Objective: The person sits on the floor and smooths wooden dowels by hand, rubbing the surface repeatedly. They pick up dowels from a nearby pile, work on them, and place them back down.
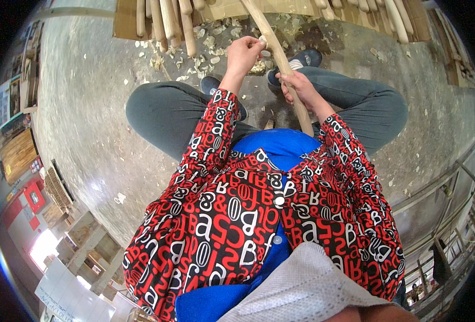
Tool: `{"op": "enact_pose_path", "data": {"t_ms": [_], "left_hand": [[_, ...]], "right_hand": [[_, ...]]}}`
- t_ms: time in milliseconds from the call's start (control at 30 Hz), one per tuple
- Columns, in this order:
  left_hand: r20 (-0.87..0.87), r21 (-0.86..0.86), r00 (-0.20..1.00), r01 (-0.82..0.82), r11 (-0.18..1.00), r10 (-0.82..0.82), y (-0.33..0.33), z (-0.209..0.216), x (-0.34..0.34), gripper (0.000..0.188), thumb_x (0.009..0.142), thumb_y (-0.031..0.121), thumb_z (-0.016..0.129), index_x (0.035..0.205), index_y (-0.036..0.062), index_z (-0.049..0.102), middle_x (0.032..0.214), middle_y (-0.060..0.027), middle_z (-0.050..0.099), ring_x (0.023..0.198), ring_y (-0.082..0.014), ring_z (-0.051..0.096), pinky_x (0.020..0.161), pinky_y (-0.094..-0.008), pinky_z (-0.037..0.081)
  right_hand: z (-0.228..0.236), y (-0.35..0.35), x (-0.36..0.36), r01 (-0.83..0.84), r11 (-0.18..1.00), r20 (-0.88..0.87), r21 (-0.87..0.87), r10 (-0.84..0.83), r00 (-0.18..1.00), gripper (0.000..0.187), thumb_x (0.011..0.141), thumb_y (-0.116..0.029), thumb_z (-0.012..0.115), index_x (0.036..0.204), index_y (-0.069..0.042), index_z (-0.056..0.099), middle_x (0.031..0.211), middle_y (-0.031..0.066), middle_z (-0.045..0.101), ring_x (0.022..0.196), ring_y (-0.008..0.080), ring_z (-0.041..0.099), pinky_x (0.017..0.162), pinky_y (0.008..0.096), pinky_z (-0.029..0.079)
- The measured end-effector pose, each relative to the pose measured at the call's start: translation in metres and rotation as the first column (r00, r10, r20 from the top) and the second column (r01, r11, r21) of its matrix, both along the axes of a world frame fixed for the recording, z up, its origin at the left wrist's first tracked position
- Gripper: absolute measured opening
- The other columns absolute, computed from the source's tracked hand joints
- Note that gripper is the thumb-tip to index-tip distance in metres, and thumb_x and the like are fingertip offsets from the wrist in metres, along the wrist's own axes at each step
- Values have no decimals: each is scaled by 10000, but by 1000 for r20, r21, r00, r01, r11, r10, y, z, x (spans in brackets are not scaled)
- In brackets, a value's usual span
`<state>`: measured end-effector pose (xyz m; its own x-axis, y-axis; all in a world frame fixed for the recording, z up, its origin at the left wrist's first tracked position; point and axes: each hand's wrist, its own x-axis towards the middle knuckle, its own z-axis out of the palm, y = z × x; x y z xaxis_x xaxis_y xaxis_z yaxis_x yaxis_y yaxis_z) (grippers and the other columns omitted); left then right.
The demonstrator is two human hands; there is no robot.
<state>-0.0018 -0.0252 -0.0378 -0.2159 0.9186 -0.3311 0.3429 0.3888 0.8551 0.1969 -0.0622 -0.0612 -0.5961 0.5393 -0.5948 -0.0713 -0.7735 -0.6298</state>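
Observation:
A long, pale wooden pole (278,47) runs from the top of the view down toward my lap, slightly tilted. My right hand (297,90) is wrapped round its lower part. Beside the upper part, my left hand (244,55) is closed in a pinch on a small, pale, flat piece (262,39) at the fingertips. That piece sits against or right next to the pole's left side; its kind is too small to tell. Curled wood shavings (210,52) lie scattered on the floor just beyond my left hand.
I sit cross-legged on a grey concrete floor (98,123). Several wooden poles (169,21) rest on cardboard (221,12) at the far left, with more poles (398,19) at the far right. Metal railings (436,193) stand to the right; shelving and wooden items line the left.

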Motion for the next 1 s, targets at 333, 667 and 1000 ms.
{"op": "enact_pose_path", "data": {"t_ms": [333,667,1000], "left_hand": [[106,1,994,-7,1000,6,-3,-2,-1,269,849,218,630,955,-28,642,701,-60,655,594,-112,621,525,-243,455],[199,-71,980,5,997,9,-1,-1,-5,305,837,265,655,959,-14,644,702,-54,653,587,-90,603,460,-218,376],[222,-85,975,18,996,1,-1,-1,-5,293,842,286,653,945,12,648,688,-21,642,591,-60,590,444,-207,361]], "right_hand": [[1,1,-2,-3,1000,38,5,3,999,294,875,-322,584,1036,-80,547,649,15,533,432,101,483,391,234,391],[-1,0,-3,1,1000,39,13,-2,999,293,874,-320,586,1041,-82,540,651,15,535,432,99,480,393,233,389],[-6,-1,-1,-7,1000,55,26,6,998,300,879,-325,575,1057,-86,538,654,11,531,441,96,484,402,230,385]]}}
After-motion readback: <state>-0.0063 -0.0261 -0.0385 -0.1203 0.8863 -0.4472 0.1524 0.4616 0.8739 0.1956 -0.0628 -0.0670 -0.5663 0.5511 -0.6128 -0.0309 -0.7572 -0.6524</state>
